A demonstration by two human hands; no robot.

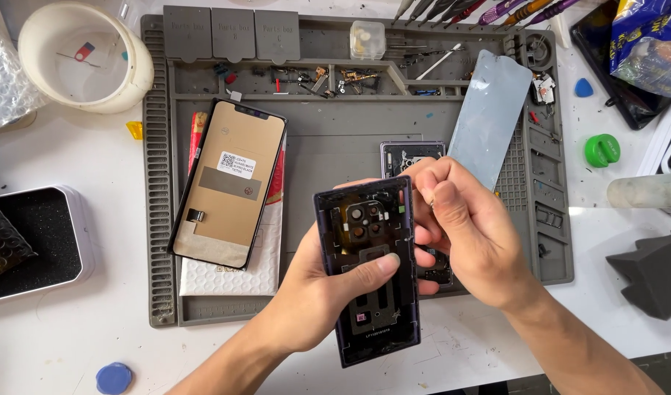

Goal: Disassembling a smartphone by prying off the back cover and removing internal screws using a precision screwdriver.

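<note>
My left hand (328,289) grips a dark purple phone back cover (368,271), inner side up, with round camera holes near its top. The thumb lies across the cover's middle. My right hand (463,227) is at the cover's upper right edge, its thumb and forefinger pinched together at that edge; whether something tiny sits between them I cannot tell. Partly hidden under both hands, a phone body (412,157) rests on the grey work mat (335,135).
A replacement screen (229,183) lies back side up on a white padded envelope (229,274) at mat left. A pale blue film sheet (490,117) leans at right. Small parts fill the mat's top trays. White bowl (83,58), green cap (602,150), blue pick (114,378), black foam (653,271) surround.
</note>
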